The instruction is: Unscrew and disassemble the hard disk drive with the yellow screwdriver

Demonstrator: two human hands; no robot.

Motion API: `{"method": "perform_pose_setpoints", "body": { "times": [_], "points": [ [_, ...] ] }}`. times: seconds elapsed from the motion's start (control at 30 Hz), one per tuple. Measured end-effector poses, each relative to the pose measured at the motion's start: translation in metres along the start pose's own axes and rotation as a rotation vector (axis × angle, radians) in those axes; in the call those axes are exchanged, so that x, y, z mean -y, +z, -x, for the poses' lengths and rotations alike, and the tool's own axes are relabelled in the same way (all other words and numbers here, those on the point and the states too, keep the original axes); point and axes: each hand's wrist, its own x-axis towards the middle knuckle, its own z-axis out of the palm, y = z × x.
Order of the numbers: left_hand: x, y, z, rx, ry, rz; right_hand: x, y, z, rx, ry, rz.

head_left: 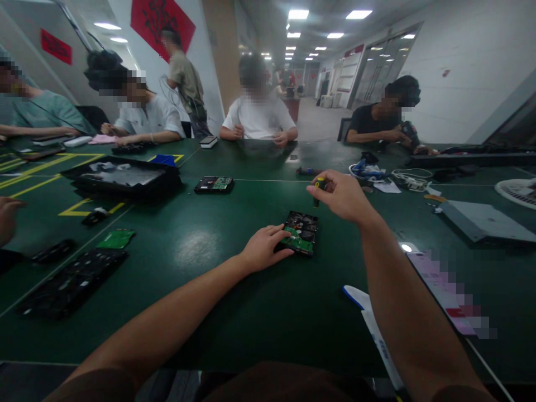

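A hard drive lies on the green table with its black metal underside and green circuit board facing up. My left hand grips its left side, the fingers over the circuit board and the thumb along the near edge. In my right hand is a short screwdriver with a yellow and black handle, the fingers closed around it. It points down, raised above the far right part of the drive and apart from it. The screwdriver's tip is too dark to make out.
A second hard drive lies farther off, beside a black tray. Left are a black panel and a green circuit board. Right are a phone, a grey metal box and cables. Several people sit around the table.
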Motion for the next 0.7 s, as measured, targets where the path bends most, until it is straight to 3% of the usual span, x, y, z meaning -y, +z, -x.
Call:
{"method": "perform_pose_setpoints", "body": {
  "times": [0.27, 0.7],
  "points": [
    [-0.007, 0.001, -0.001, 0.01, -0.046, -0.113, -0.001, 0.01, 0.001, 0.091, 0.009, -0.09],
    [-0.002, 0.001, -0.001, -0.026, -0.094, -0.061, 0.014, 0.027, 0.002, 0.084, -0.072, -0.047]
  ]
}}
